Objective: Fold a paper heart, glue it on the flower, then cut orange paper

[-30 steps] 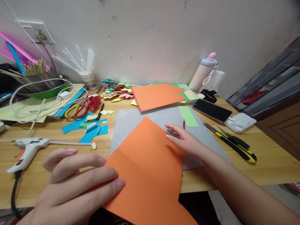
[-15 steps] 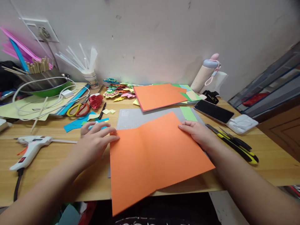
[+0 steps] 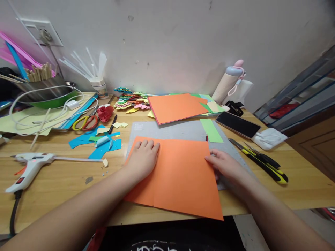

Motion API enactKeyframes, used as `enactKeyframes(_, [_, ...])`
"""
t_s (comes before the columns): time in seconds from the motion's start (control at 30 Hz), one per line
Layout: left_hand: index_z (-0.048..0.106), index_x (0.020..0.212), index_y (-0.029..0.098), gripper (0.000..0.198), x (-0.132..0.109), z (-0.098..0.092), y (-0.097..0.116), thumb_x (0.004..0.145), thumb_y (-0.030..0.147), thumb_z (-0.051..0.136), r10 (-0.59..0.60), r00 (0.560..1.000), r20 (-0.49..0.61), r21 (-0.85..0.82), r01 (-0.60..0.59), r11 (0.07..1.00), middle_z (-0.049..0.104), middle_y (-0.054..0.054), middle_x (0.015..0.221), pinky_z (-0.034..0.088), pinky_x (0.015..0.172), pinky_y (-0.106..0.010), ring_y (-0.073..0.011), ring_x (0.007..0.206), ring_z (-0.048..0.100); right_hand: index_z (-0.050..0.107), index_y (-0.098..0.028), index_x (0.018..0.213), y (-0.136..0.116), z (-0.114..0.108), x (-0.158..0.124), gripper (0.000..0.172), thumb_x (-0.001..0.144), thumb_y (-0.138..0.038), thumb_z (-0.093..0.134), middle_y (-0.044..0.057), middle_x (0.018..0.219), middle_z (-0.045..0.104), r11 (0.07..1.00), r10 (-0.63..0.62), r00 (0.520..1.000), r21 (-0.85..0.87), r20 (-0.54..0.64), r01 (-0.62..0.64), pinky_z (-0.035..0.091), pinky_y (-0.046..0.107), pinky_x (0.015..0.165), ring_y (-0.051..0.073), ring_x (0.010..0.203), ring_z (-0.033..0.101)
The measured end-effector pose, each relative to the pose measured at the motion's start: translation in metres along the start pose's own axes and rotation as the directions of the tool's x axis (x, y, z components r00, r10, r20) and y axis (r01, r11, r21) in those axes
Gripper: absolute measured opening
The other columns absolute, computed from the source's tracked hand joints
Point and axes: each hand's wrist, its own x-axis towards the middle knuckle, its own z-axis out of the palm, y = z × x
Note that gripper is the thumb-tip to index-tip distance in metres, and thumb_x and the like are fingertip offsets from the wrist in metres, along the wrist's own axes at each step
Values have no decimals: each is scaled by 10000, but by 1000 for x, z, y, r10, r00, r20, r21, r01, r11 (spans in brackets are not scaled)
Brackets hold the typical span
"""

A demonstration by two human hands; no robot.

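Observation:
A creased sheet of orange paper [image 3: 180, 174] lies opened out over a grey cutting mat [image 3: 167, 129], its near edge reaching past the table's front. My left hand [image 3: 143, 157] rests palm down on the paper's left part, just left of the crease, fingers stretched forward. With thumb and fingers, my right hand [image 3: 222, 162] grips the paper's right edge; some of its fingertips are hidden under the sheet. Close to the right hand, a light green paper strip [image 3: 211, 130] lies on the mat.
Left of the mat are blue paper scraps [image 3: 102, 141], scissors [image 3: 85, 122] and a white glue gun [image 3: 31, 165]. Behind it lies another orange sheet [image 3: 176, 108]. On the right are a yellow-black utility knife [image 3: 261, 164], a phone [image 3: 238, 124] and a bottle [image 3: 227, 83].
The orange paper has come down flatter onto the mat. My left hand has moved right, from its left edge onto its surface; my right hand is lower along the right edge.

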Motion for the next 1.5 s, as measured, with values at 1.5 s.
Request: enactKeyframes(1.5, [449,1326,216,443,20,12,3,907,195,308,-60,998,-28,13,61,998,550,-118,1086,302,902,-450,-289,1027,457,398,-258,804,10,-4,39,124,793,-338,491,-65,513,507,826,-381,880,-531,-282,188,293,251,471,147,439,442])
